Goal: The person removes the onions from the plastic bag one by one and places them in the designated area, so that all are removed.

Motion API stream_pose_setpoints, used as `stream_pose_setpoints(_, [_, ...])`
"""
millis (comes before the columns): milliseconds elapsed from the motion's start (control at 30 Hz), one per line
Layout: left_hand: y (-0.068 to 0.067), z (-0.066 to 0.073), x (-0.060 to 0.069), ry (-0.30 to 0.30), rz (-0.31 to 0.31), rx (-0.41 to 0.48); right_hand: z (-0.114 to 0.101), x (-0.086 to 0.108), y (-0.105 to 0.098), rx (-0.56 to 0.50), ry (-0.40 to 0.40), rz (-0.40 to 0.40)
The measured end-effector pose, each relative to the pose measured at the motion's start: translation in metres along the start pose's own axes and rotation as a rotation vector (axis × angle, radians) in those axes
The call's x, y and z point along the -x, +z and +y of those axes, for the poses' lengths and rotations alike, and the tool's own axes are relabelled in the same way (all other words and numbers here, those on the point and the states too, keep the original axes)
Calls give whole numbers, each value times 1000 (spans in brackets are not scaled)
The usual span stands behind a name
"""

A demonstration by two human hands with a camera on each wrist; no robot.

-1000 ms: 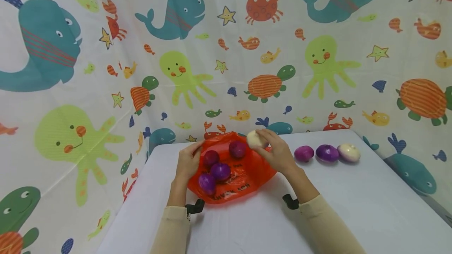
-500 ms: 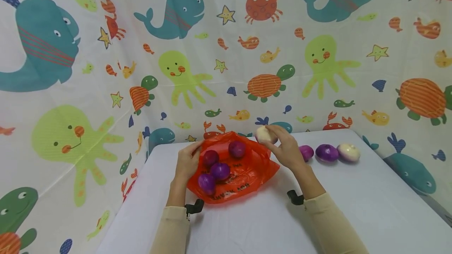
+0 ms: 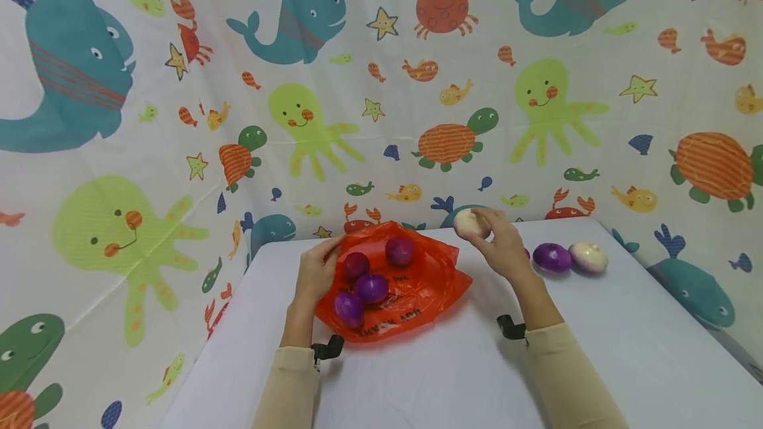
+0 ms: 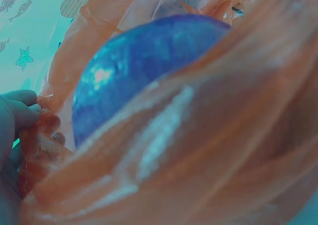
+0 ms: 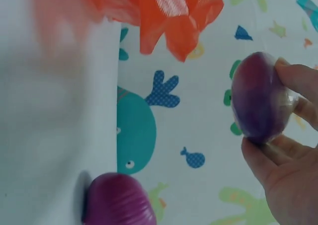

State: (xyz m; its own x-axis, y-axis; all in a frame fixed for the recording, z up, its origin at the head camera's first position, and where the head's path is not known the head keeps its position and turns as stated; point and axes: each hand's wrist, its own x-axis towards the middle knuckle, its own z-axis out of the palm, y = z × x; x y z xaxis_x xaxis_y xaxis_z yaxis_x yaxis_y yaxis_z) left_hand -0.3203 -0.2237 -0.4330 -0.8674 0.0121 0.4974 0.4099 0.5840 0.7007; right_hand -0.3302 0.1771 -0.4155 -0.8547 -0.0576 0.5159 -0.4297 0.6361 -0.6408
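Nearest you on the surface (image 3: 429, 389) lies the bag (image 3: 441, 290), thin, slack orange film that should weigh next to nothing, crumple at a touch and perhaps tear if tugged hard; take it by a gathered edge rather than a single stretched ply. Your left hand (image 3: 316, 275) has its left edge, the fingers (image 4: 20, 113) bent in and pinching a fold of film between them. Four purple bulbs (image 3: 372, 289) lie in the bag, glossy and rounded, so expect them to roll about if you lift one side. Past the bag's right side, your right hand (image 3: 505, 247) holds the pale bulb (image 3: 467, 224) up off the surface, clear of the film; in the right wrist view its underside shows purple. There your fingers are spread about as wide as the bulb itself, thumb on one side and fingertips on the other. It looks firm, fairly light and smooth enough to slip, so grip it round its widest part, without squeezing. Beyond your right wrist, a bulb half hidden by the hand, a purple one (image 3: 551, 259) and a whitish one (image 3: 588, 258) sit in a row. The printed curtain (image 3: 381, 91) hangs behind everything.
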Motion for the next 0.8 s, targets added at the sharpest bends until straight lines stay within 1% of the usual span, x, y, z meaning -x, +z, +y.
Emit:
stream_pose_setpoints(133, [0, 1, 0, 4, 3, -3, 9, 1, -6, 20, 52, -28])
stream_pose_setpoints(267, [1, 1, 1, 1, 4, -5, 16, 2, -8, 33, 106, -77])
stream_pose_setpoints(567, [1, -1, 1, -11, 8, -1, 30, 2, -3, 46, 193, -215])
stream_pose_setpoints(700, [1, -3, 0, -13, 1, 0, 36, 4, 0, 83, 232, -272])
stream_pose_setpoints(800, [0, -2, 1, -16, -11, 6, 38, 5, 1, 105, 244, -299])
